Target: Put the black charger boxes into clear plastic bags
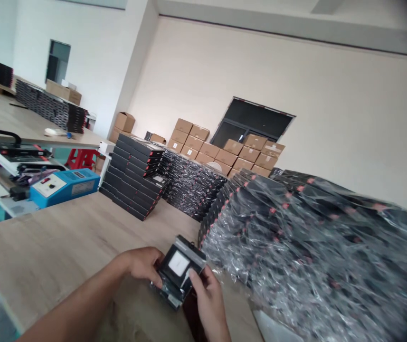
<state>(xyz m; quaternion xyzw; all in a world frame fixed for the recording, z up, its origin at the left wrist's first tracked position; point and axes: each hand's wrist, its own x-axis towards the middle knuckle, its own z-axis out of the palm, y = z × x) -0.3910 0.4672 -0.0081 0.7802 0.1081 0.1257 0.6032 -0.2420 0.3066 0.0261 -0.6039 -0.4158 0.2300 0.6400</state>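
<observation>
Between my hands is a flat black box [172, 276] with a white square [179, 263] on its upper face. A clear plastic film seems to cover part of it, with glossy folds along the near edge. My left hand [145, 267] grips the box's left side, thumb toward me. From the right, my right hand [208, 297] closes on the other side, its thumb lying on the top face beside the white square. The undersides of the box and several fingertips are hidden. The box is tilted above the wooden table [82, 242].
Film-wrapped black boxes [296, 247] are piled high on the right, close to my right hand. A stack of unwrapped black boxes [128, 175] stands farther back on the table. At left sits a blue machine [73, 185]; brown cartons [221, 152] line the wall.
</observation>
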